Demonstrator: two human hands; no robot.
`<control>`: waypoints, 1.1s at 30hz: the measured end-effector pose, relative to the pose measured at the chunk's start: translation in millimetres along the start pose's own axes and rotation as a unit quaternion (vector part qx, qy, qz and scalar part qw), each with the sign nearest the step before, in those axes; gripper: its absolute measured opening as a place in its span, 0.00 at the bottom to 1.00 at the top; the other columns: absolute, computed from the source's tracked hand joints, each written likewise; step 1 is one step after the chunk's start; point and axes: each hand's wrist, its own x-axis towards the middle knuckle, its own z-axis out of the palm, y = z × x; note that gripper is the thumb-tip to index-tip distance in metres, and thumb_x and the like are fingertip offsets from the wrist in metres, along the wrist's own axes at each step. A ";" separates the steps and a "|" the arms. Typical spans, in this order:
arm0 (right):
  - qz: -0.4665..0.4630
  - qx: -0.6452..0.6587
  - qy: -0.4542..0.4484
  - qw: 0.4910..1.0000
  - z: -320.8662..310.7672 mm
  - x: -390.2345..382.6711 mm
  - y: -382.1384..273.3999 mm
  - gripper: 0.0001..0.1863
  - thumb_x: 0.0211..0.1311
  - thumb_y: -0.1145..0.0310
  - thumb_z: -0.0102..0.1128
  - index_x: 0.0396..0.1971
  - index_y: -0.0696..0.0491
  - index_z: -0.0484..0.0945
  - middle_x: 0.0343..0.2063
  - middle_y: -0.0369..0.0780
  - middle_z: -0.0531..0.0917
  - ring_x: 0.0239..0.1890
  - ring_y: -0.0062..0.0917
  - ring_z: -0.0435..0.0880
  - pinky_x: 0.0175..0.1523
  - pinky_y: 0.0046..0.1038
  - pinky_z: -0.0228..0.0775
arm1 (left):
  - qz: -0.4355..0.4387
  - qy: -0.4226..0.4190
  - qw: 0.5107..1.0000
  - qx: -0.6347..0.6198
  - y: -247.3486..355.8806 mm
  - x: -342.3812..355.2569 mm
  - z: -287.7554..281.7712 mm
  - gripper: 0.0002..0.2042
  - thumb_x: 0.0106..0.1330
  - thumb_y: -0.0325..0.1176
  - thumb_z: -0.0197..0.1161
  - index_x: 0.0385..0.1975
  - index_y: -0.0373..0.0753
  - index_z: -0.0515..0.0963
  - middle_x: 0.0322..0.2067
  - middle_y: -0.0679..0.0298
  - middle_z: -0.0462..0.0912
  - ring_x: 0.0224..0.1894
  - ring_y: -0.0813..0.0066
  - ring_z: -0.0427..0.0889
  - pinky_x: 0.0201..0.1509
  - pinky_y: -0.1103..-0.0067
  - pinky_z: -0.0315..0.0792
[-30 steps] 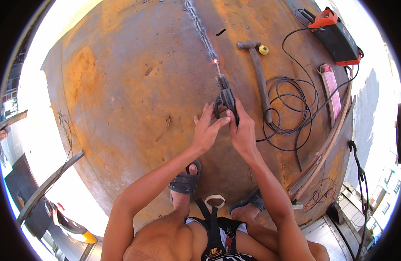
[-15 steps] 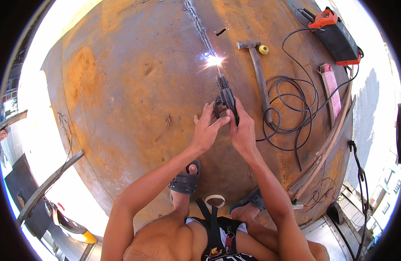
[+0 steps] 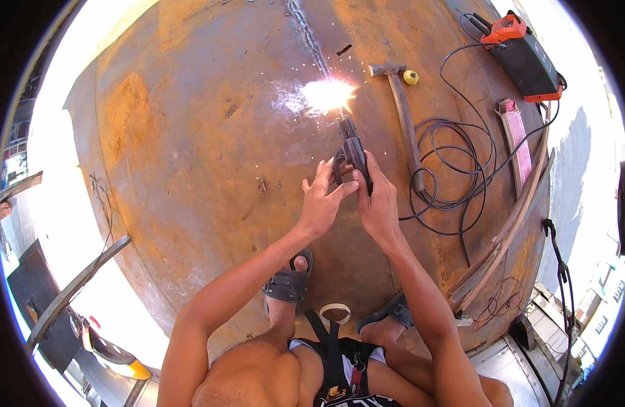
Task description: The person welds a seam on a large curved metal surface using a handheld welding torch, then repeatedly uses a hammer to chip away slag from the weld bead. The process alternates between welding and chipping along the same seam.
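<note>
Both my hands are closed on a black welding electrode holder (image 3: pixel 354 150). My right hand (image 3: pixel 378 201) wraps its grip from the right; the fingers of my left hand (image 3: pixel 320 200) hold it at the lever side. From its jaws a short welding rod (image 3: pixel 341 112) points away from me, mostly lost in glare. A bright welding arc (image 3: pixel 327 95) burns at the rod's tip, with sparks and pale smoke around it. Beyond the arc, a grey weld bead (image 3: pixel 308 35) runs up along a seam in the rusty steel plate (image 3: pixel 190 149).
Right of the arc lies a hammer (image 3: pixel 402 108) beside a small yellow round thing (image 3: pixel 411 77). Black cable (image 3: pixel 455 200) lies coiled near it. An orange and black welding machine (image 3: pixel 522 57) and a pink electrode box (image 3: pixel 516 146) sit farther right. My sandalled foot (image 3: pixel 288 281) rests on the plate.
The arc glare has grown larger and spread leftward, with more sparks and smoke. My hands and the electrode holder have stayed almost in place.
</note>
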 end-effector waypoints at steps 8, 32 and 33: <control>0.009 0.034 -0.060 0.998 6.8 -27.5 -18.4 0.33 0.76 0.69 0.66 0.75 0.57 0.64 0.57 0.61 0.83 0.56 0.63 0.85 0.55 0.52 0.80 | -0.041 0.109 0.976 -0.186 16.1 -24.2 3.6 0.26 0.78 0.44 0.71 0.62 0.29 0.73 0.53 0.58 0.84 0.57 0.74 0.81 0.65 0.73 0.74; 0.033 -0.297 -0.012 0.954 -91.9 87.1 64.1 0.29 0.65 0.58 0.68 0.59 0.62 0.79 0.42 0.57 0.88 0.49 0.48 0.89 0.55 0.45 0.80 | -0.033 0.229 0.957 -0.174 -19.4 -96.2 5.3 0.20 0.71 0.38 0.79 0.49 0.37 0.74 0.38 0.67 0.82 0.40 0.82 0.80 0.45 0.79 0.77; 0.128 -0.134 -0.111 0.976 -80.2 90.9 43.2 0.27 0.65 0.60 0.67 0.57 0.63 0.79 0.40 0.51 0.88 0.44 0.41 0.88 0.54 0.41 0.80 | -0.049 0.242 0.957 -0.150 -24.8 -104.0 -6.6 0.21 0.70 0.39 0.80 0.49 0.36 0.74 0.38 0.67 0.83 0.40 0.81 0.80 0.46 0.78 0.77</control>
